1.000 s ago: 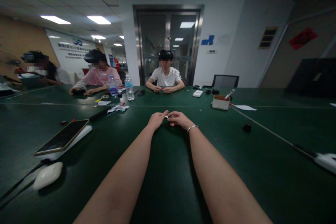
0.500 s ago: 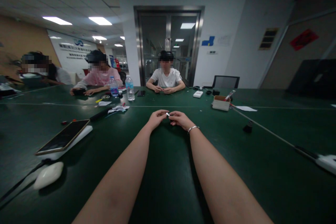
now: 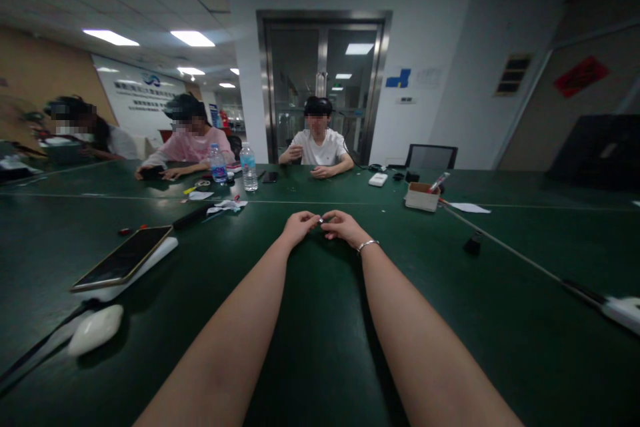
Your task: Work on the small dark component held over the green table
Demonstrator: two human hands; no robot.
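Left hand [image 3: 299,226], right hand [image 3: 345,227]: narrow pinch, both holding shiny piece [image 3: 321,221] | over worktop [image 3: 320,333], short of far edge | best: light, even, steady pressure

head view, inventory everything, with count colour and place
shiny piece: one, silver, centre
table: one, dark green, foreground
bottles: two, clear, far side, left
nearer phone: one, black, left
rounded object: one, white, near left
open box: one, beige, right of centre
binder clip: one, black, right
other small items: several, mixed, scattered
people: three, white and pink tops, beyond table
glass doors: two, silver-framed, back
chair: one, dark, back right
bracelet: one, silver, on right arm
left hand: one, bare, centre
right hand: one, bare, centre
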